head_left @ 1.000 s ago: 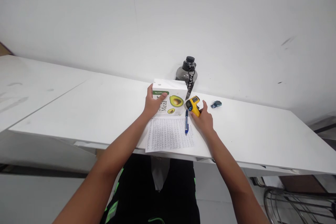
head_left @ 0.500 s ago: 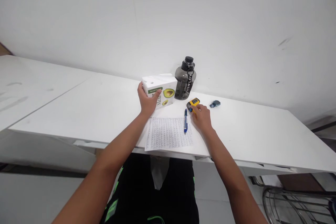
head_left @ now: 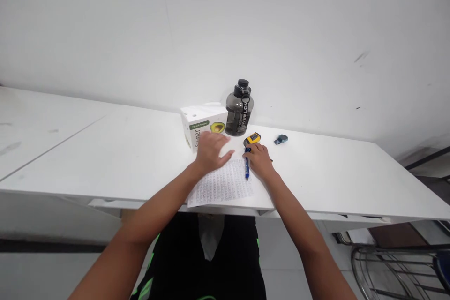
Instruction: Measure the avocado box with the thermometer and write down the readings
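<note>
My left hand (head_left: 210,153) hovers off the front of a white box (head_left: 205,116) with avocado pictures, its fingers spread and holding nothing. My right hand (head_left: 259,160) is closed on the near part of a yellow and black handheld device (head_left: 252,139), which covers much of its lower part. Close by its thumb lies a blue pen (head_left: 247,169), on the right side of a printed sheet of paper (head_left: 220,187). Part of the sheet is hidden under my left forearm and hand.
Behind the box and device stands a large grey bottle (head_left: 239,112) with a black cap, near the wall. A small dark teal object (head_left: 281,139) lies to the right on the white table (head_left: 323,178). Metal chair frames (head_left: 390,267) are at lower right.
My left hand has let go of the box and moved toward me and right. My right hand has shifted slightly nearer the pen, staying by the yellow device. The view has turned a little.
</note>
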`<state>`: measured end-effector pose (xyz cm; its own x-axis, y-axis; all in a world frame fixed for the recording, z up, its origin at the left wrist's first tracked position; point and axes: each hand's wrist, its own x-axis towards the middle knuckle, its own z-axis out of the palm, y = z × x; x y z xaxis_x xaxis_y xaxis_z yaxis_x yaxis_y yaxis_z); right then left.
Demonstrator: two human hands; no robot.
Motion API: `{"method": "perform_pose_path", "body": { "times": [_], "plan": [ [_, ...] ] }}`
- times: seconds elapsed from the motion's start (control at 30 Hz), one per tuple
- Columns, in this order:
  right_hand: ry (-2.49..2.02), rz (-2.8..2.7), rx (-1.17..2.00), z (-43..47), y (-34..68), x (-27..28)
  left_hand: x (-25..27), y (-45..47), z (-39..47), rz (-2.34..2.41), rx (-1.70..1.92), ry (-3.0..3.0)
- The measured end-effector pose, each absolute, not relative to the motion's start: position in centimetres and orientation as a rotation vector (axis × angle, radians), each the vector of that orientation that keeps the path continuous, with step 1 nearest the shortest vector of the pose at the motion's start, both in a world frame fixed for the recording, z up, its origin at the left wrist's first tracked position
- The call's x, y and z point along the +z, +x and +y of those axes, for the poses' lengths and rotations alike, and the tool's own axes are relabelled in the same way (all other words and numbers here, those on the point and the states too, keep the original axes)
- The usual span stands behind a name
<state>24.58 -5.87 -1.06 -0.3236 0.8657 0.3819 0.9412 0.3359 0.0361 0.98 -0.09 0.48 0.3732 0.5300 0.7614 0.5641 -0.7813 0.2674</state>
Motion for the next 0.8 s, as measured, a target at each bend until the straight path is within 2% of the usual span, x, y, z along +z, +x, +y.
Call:
{"method": "perform_pose_path", "body": {
  "times": [0.1,0.3,0.5,0.8],
  "plan": [
    [-1.626,-2.311,-0.403,-5.9,24.5,-1.1,0.2,2.6,-1.3,-0.857,-0.924,-2.985],
    [-1.705,-2.328,-0.451,-6.1,24.8,-1.0,0.1,2.5,-0.8,-1.169,-0.321,-3.228],
    [-1.741,-2.344,-0.455,-6.0,25.3,-0.5,0.9,2.6,-1.1,-1.260,-0.198,-3.318],
    [-1.629,-2.434,-0.391,-6.3,23.7,-0.3,0.9,2.3,-0.4,-1.443,-0.250,-3.397]
  ]
}}
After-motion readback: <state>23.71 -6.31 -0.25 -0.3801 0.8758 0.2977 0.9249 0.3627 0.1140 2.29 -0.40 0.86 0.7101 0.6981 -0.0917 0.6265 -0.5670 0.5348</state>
